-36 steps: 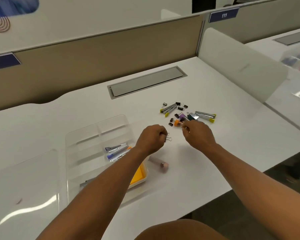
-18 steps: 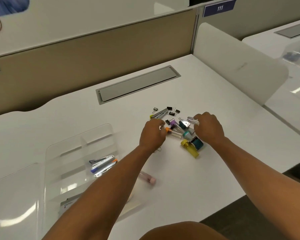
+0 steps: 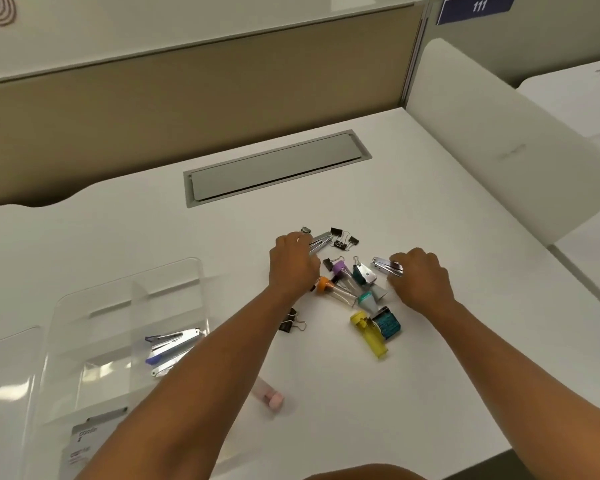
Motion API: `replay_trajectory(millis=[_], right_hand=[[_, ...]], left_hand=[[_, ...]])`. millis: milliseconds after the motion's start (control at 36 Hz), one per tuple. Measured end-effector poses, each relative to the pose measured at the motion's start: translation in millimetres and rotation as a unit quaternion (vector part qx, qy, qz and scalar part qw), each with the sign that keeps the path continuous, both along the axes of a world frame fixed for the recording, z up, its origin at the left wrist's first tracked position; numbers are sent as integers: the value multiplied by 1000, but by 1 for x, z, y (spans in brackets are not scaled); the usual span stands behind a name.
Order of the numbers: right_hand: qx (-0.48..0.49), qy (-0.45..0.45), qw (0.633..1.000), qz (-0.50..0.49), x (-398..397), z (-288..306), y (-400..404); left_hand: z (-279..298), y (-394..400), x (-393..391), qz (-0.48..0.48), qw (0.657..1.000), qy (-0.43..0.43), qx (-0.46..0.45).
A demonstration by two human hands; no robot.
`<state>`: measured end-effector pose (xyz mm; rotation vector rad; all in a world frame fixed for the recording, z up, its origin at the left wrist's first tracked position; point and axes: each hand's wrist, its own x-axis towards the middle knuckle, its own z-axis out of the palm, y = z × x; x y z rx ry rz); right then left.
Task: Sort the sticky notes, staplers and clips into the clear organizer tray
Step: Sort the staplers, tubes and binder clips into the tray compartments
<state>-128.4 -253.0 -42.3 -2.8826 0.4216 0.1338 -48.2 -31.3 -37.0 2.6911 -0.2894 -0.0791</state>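
Left hand [image 3: 293, 263] fingers curled around a stapler [image 3: 321, 241] at the pile's far edge, right hand [image 3: 420, 277] fingers gripping another stapler [image 3: 383, 265], clips [image 3: 343, 238] just beyond, tray [image 3: 125, 306] well left on table [image 3: 430, 375]

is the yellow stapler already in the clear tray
No, the yellow stapler lies on the desk to the right of the clear organizer tray, among the loose clips.
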Motion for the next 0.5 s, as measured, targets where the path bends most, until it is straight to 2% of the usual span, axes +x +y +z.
replay_trajectory(millis=[194,361,500], right_hand=[[8,-54,998,-25,3,5,0],[-5,-137,991,1,1,19,18],[102,-157,982,25,-3,34,54]], left_hand=[[-4,5,5,-11,999,11,52],[-1,15,1,4,999,34,-6],[12,37,-12,-7,998,24,-60]])
